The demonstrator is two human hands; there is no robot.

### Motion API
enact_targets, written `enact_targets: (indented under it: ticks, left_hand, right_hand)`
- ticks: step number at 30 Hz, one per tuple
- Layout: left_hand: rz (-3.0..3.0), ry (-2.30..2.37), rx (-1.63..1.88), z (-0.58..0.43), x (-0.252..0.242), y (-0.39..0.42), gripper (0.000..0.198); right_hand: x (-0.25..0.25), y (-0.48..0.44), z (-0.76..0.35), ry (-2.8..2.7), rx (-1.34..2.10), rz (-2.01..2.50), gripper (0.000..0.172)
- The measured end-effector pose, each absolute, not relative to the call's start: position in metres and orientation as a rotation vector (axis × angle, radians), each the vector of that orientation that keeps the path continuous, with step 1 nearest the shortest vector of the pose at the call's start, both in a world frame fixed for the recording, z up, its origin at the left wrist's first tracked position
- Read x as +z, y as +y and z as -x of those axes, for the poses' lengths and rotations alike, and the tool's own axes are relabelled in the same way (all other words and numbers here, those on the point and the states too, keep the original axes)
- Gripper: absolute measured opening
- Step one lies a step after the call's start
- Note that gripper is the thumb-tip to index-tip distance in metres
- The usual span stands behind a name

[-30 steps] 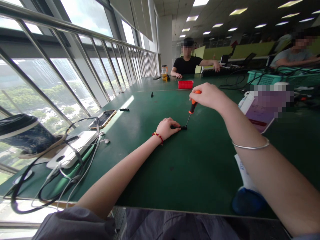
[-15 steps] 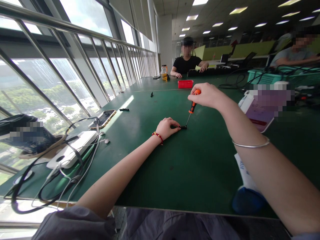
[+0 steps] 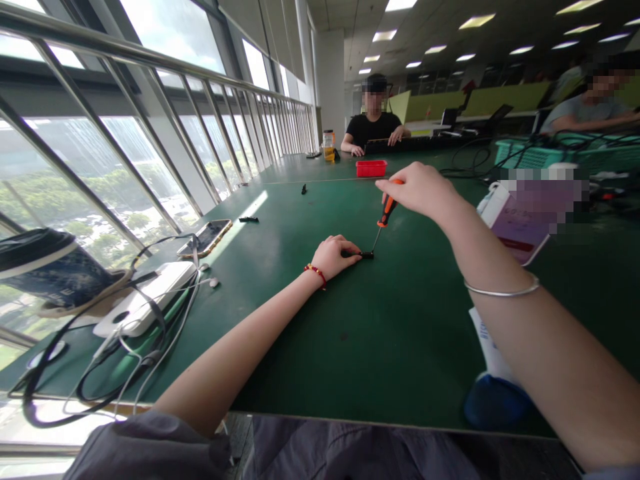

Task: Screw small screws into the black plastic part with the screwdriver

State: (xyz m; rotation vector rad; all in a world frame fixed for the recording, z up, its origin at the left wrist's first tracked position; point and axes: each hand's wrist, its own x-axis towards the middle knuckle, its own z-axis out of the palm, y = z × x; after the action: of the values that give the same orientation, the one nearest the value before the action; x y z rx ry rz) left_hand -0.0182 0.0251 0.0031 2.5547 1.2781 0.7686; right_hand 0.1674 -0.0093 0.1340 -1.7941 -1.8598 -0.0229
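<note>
My left hand rests on the green table with its fingers closed on a small black part, pinning it to the surface. My right hand is wrapped round the top of an orange-handled screwdriver. The screwdriver leans a little to the right, and its tip meets the black part just right of my left fingertips.
A phone, a white device with tangled cables, and small black pieces lie at the left. A red tray sits further back. A white and purple box stands at the right, teal baskets behind. Two people sit at the far end.
My right hand has shifted slightly on the screwdriver handle while the tip stays on the part. The left hand has not moved. The far person's hand drew back toward their body.
</note>
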Motion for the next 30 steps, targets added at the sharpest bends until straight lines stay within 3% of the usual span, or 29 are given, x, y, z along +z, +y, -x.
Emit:
enact_targets:
  ticks: [3, 9, 14, 19, 24, 30]
  left_hand:
    - [-2.554, 1.270, 0.775, 0.0182, 0.0031, 0.0249, 0.016]
    - [-2.554, 1.274, 0.771, 0.0186, 0.0030, 0.0248, 0.016]
    - [-2.555, 1.276, 0.764, 0.0188, 0.0033, 0.0248, 0.016]
    - [-2.552, 1.284, 0.756, 0.0183, 0.0038, 0.0244, 0.016]
    - [-2.557, 1.276, 0.760, 0.0182, 0.0038, 0.0246, 0.017]
    - [-2.553, 1.280, 0.753, 0.0181, 0.0040, 0.0244, 0.016]
  right_hand:
    - [0.1353, -0.0107, -0.1671, -1.877, 0.013, 1.779, 0.023]
    - [0.1366, -0.0128, -0.1660, -1.862, -0.005, 1.808, 0.036]
    - [0.1362, -0.0117, -0.1665, -1.901, 0.026, 1.766, 0.024]
    - [0.1368, -0.0141, -0.1662, -1.887, -0.025, 1.800, 0.038]
    - [0.1360, -0.0121, -0.1669, -1.906, -0.001, 1.773, 0.024]
    - [0.1363, -0.0119, -0.1671, -1.906, -0.026, 1.817, 0.033]
